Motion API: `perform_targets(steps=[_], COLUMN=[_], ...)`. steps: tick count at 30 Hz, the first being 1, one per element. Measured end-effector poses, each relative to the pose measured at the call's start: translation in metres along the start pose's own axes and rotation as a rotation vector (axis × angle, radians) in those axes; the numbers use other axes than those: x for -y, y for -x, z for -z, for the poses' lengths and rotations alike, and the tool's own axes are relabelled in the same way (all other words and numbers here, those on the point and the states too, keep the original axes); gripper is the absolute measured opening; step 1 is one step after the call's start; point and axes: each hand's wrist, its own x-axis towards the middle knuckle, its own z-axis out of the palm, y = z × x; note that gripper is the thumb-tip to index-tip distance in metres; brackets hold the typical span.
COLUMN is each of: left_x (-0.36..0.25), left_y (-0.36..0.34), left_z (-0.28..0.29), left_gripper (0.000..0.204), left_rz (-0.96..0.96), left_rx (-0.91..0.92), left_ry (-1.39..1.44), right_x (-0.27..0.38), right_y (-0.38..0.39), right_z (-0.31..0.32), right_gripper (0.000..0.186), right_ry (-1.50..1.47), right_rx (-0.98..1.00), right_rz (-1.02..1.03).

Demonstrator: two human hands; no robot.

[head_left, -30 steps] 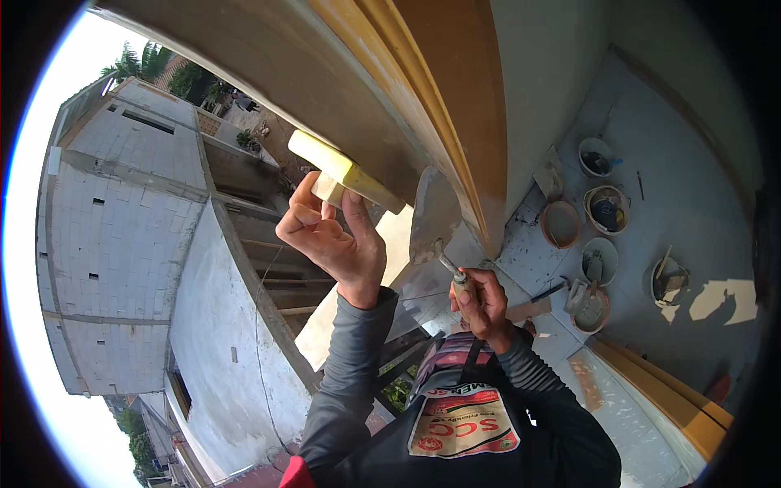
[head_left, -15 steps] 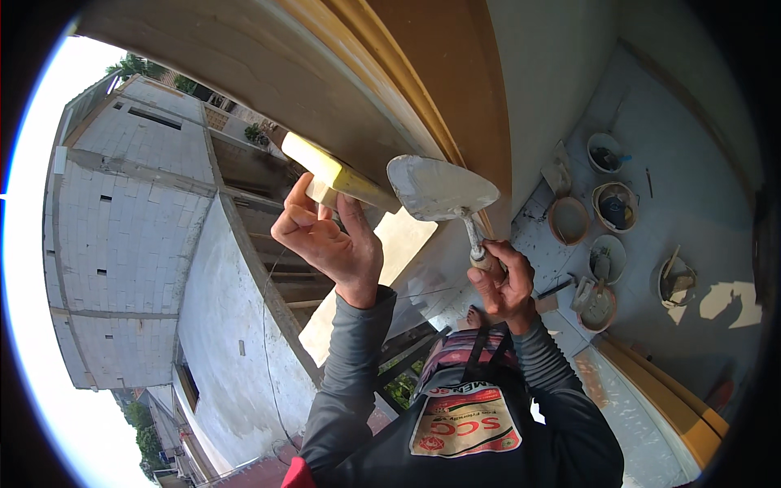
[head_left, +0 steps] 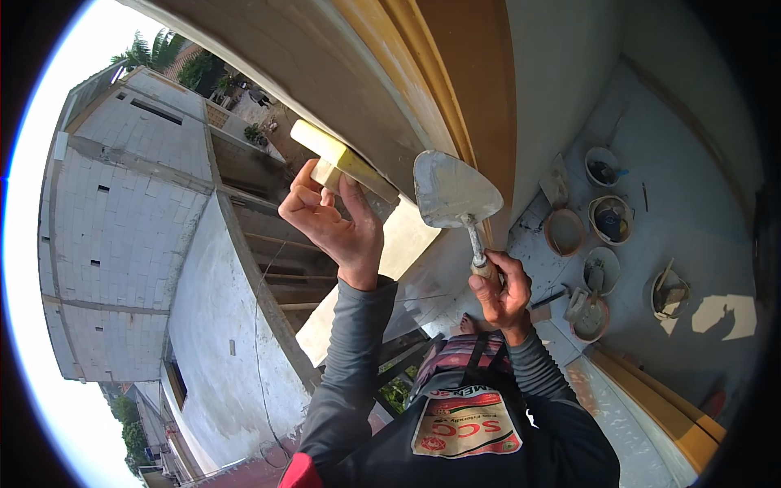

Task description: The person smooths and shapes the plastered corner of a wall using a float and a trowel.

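My left hand [head_left: 335, 224] is closed around the handle of a yellow plastering float [head_left: 346, 159], thumb on one side and fingers on the other. The float's long edge lies along the smooth grey plastered wall [head_left: 301, 69], its working face turned away from me. In my right hand [head_left: 506, 294] is a pointing trowel [head_left: 455, 191], gripped by its wooden handle. Its blade is raised, smeared with grey-white mortar, and overlaps the brown wooden frame [head_left: 482, 89] in the picture. Whether the blade touches the frame I cannot tell.
On the tiled floor at right stand several buckets and tubs, including a round mortar tub [head_left: 564, 233] and a pail with tools [head_left: 669, 294]. Left of me is a drop towards a block-walled building [head_left: 122, 211]. My bare foot [head_left: 468, 324] shows below.
The trowel blade has tilted more upright and turned its face more towards me. The float has shifted slightly right in the picture, while the whole view has also moved a little.
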Motion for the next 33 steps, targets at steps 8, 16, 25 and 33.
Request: perform_targets(steps=[8,16,25,33], left_x=[0.027,0.033,0.028,0.027], left_y=[-0.013,0.022,0.077,0.111], left_z=[0.005,0.049,0.079,0.08], left_gripper=[0.035,0.038,0.034,0.032], left_rz=[0.274,0.281,0.446,0.728], left_rx=[-0.014,-0.089,-0.236,-0.319], left_ry=[-0.195,-0.008,0.249,0.536], right_x=[-0.005,0.058,0.137,0.181], right_y=[0.017,0.0,-0.024,-0.06], right_z=[0.004,0.031,0.036,0.018], right_gripper=[0.041,0.04,0.04,0.037], right_ry=[-0.017,0.3,0.694,0.866], right_rx=[0.041,0.212,0.518,0.532], right_rz=[-0.153,-0.077,-0.35,-0.305])
